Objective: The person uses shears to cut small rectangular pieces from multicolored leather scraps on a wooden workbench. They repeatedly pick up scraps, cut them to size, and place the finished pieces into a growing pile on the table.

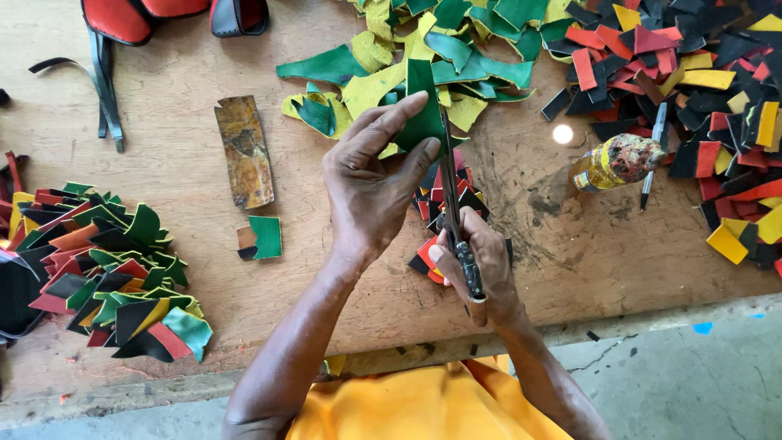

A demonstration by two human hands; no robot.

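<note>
yellow-labelled glue bottle (pixel 612 162) lying on wooden table (pixel 179 122), right of centre

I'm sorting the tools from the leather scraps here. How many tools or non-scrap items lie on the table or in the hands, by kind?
Scissors, in the right hand: 1
Glue-smeared yellow bottle: 1
Pen: 1
Worn rectangular template: 1
Total: 4
The left hand holds a green piece, a scrap, not counted.

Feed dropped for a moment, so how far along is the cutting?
Done: a stack of cut pieces sits at the left. In hand: the left hand holds a green piece while the right hand works the scissors. Left: green and yellow scraps beyond.
</note>
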